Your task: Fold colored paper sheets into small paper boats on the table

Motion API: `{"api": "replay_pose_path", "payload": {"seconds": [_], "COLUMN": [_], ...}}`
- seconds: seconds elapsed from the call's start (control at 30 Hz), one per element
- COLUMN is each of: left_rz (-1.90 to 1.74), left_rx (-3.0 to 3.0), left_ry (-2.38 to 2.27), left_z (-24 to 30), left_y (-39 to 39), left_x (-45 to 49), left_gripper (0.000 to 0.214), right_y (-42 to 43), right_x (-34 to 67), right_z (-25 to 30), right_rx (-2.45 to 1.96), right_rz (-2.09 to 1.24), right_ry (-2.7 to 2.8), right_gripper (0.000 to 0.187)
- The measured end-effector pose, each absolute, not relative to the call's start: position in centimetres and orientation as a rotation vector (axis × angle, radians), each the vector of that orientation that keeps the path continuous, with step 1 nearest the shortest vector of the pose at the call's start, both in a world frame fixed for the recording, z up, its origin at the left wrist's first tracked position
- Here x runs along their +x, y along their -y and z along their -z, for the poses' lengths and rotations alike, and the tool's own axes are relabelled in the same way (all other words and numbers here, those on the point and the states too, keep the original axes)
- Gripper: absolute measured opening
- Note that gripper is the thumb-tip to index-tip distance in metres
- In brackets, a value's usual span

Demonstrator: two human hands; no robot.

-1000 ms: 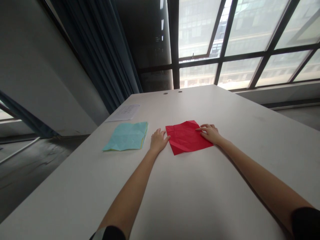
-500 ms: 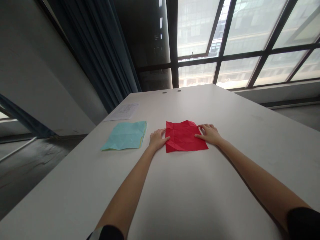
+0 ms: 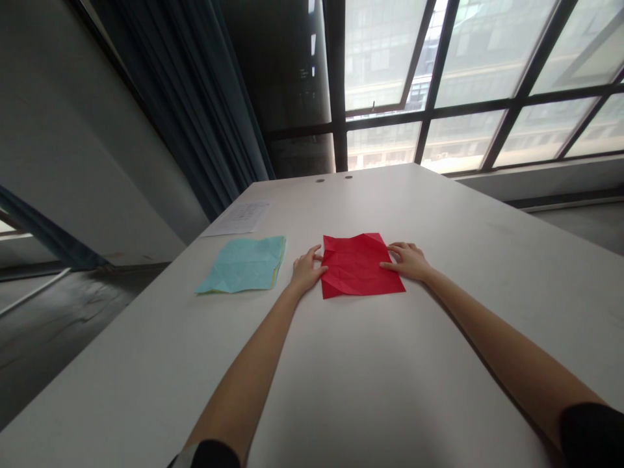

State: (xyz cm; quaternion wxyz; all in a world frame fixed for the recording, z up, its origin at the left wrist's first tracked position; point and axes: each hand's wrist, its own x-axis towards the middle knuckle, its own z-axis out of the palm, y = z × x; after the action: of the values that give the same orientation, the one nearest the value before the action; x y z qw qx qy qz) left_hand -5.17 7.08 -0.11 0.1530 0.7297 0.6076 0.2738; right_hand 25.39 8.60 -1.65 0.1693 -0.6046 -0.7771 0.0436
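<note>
A creased red paper square (image 3: pixel 359 265) lies flat on the white table (image 3: pixel 370 377), squared to me. My left hand (image 3: pixel 305 270) rests beside its left edge, fingers spread, fingertips touching the paper's edge. My right hand (image 3: pixel 409 259) lies flat at the right edge, fingers stretched onto the paper. Neither hand grips anything.
A stack of light blue paper (image 3: pixel 244 264) with a yellow sheet under it lies to the left of my left hand. A printed white sheet (image 3: pixel 238 218) sits farther back near the table's left edge. Dark curtains and large windows stand beyond the table.
The red paper has been turned from a skewed position to lie square to me. Both hands shifted slightly with it and stay at its left and right edges.
</note>
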Motion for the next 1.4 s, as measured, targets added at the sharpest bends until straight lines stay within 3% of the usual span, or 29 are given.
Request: {"api": "replay_pose_path", "payload": {"seconds": [0.67, 1.13, 1.4], "left_rz": [-0.672, -0.736, -0.613], "left_rx": [2.151, 2.203, 2.455], "left_ry": [-1.833, -1.868, -1.844], "left_z": [0.1, 0.4, -1.7], "left_y": [-7.5, -7.4, -5.8], "left_x": [-4.9, -4.9, -2.0], "left_gripper": [0.025, 0.031, 0.028], "right_y": [-9.2, -9.5, -8.4], "right_x": [25.8, 25.9, 23.1], "right_z": [1.8, 2.3, -1.5], "right_rx": [-1.576, -1.511, -1.429], "right_rz": [-0.317, -0.277, -0.176], "right_ry": [2.081, 2.126, 2.373], "right_gripper": [0.022, 0.035, 0.029]}}
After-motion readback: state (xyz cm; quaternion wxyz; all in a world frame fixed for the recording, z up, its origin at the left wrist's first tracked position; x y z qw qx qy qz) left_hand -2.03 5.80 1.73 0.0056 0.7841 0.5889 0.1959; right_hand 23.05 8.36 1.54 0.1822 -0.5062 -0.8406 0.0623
